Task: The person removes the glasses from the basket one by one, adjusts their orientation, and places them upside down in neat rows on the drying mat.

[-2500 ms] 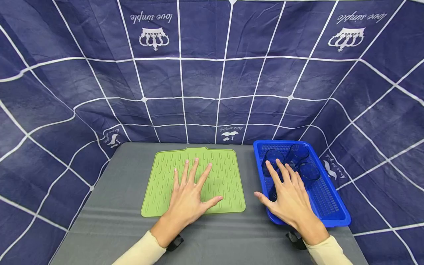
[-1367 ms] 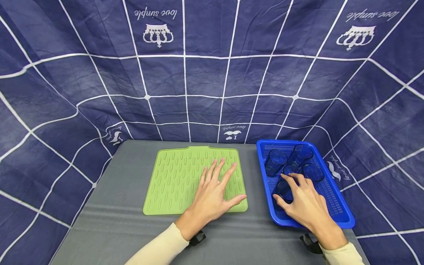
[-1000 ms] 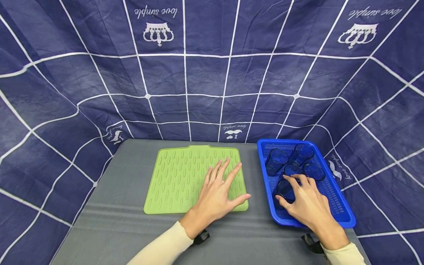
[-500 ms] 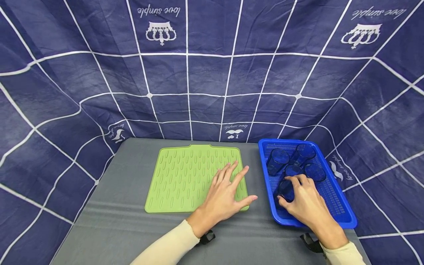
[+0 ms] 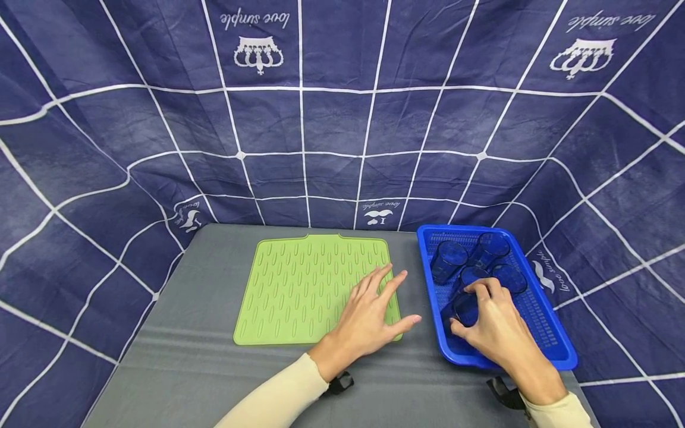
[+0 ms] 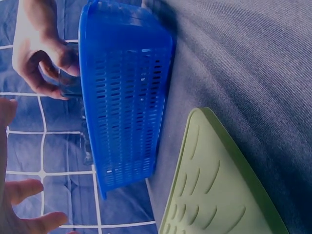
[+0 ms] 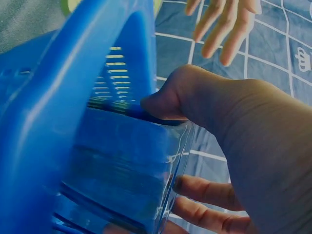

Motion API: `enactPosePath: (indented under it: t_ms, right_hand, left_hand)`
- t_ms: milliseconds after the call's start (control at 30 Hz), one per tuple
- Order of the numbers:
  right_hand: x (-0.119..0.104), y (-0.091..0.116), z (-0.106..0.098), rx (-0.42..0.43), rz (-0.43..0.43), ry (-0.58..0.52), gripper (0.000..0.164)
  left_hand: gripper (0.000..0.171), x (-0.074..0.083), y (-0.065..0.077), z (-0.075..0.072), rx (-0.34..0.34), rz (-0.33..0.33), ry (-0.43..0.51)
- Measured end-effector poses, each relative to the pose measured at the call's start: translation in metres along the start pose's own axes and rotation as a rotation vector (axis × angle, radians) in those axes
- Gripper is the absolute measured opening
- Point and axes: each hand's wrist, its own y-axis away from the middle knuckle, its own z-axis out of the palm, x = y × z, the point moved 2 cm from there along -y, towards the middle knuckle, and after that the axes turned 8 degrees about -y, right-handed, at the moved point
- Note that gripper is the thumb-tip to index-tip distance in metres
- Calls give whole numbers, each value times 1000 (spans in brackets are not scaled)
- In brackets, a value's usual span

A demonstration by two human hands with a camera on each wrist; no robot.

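Observation:
My right hand (image 5: pixel 500 330) reaches into the blue plastic basket (image 5: pixel 560 333) and grips a clear drinking glass (image 5: pixel 467 310) near its rim. In the right wrist view, the thumb lies on one side of that glass (image 7: pixel 122 151) and the fingers on the other. The glass's top stands above the basket's edge in the left wrist view. Several more glasses (image 5: pixel 448 261) stand behind it in the basket. My left hand (image 5: pixel 366 315) is held over the right side of a green ridged mat (image 5: pixel 299 291), fingers spread and holding nothing.
The grey-covered table (image 5: pixel 187 333) carries the mat on the left and the basket on the right. Blue cloth (image 5: pixel 332 125) with white grid lines hangs behind and at both sides. The basket has raised, perforated walls (image 6: pixel 124 97).
My right hand has gone from spread above the basket to gripping the front glass, which has shifted slightly. My left hand has moved right across the mat, fingers still spread.

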Motion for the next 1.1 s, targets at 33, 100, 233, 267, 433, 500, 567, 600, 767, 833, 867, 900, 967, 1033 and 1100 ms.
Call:
enactPosePath:
  t_ms: [33,100,233,267,433,500,567,600,767,833,867,900,967,1033,1100]
  right_hand:
    - [-1,-1,-1,6,0,-1,65]
    - [-2,-2,-5,22,-8,-6,65]
    - [-7,-6,-13,51,-20,-14,67]
    - [-9,-7,-16,61,-20,-17,68]
    - [-17,-13,-28,92,11,-33,72]
    - [-21,-15,-33,104,21,-44,73]
    - [-24,-18,-37,122,29,-54,74]
    - [-25,-19,-39,136,30,-61,75]
    - [-31,-21,-45,208,10,-98,77]
    - [-33,-21,-46,236,-3,-103,78]
    - [-34,-21,-46,249,-11,-106,78]
    - [-35,-21,-46,260,-18,-108,79]
    - [-39,-22,-47,282,-34,-116,79]
    - [-42,-23,-47,297,-48,-135,79]
    - [-47,-24,-47,309,-62,-156,79]
  left_hand:
    - [90,0,-1,0,0,-3,14]
    - [89,0,-2,2,-7,-15,36]
    - [87,0,-5,4,-9,-34,91]
    - [86,0,-6,5,-11,-42,103]
    - [84,1,-7,6,-14,-81,182]
    - [82,2,-8,7,-8,-94,215]
    - [81,3,-10,8,-3,-109,249]
    - [80,3,-11,8,0,-116,274]
    - [76,7,-16,10,-12,-152,446]
    - [75,8,-18,11,-23,-166,504]
    - [75,9,-19,12,-27,-173,522]
    - [75,10,-20,12,-32,-181,534]
    - [74,12,-22,13,-39,-196,563]
    - [72,14,-23,14,-44,-211,606]
    - [71,15,-24,16,-51,-225,666]
